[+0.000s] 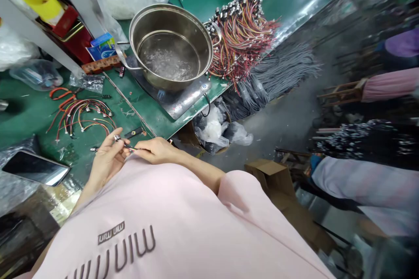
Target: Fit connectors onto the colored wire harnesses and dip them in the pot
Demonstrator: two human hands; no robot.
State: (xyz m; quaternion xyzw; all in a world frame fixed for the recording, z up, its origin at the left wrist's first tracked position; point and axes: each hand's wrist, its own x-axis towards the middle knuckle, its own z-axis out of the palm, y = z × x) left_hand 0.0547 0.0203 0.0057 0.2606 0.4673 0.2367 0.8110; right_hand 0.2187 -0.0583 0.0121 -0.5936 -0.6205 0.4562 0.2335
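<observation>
My left hand (106, 154) pinches a short wire harness (127, 145) close to its round metal end, at the table's near edge. Its wires run across to my right hand (157, 149), whose thumb and fingers are closed on them. Just beyond the hands lies a small black piece (134, 132) with a yellow mark. A loose bunch of similar wire harnesses (81, 115), with red, black and yellow wires and white plugs, is spread on the green tabletop (127, 115) beyond my left hand. One more small connector (94, 149) lies beside that hand.
A steel pot (137, 59) of bubbling liquid stands on a hot plate (183, 102). Right of it are a heap of wire harnesses (242, 39) and grey cables (284, 74). Orange-handled scissors (62, 96) and a phone (36, 168) lie left. Other people sit at far right.
</observation>
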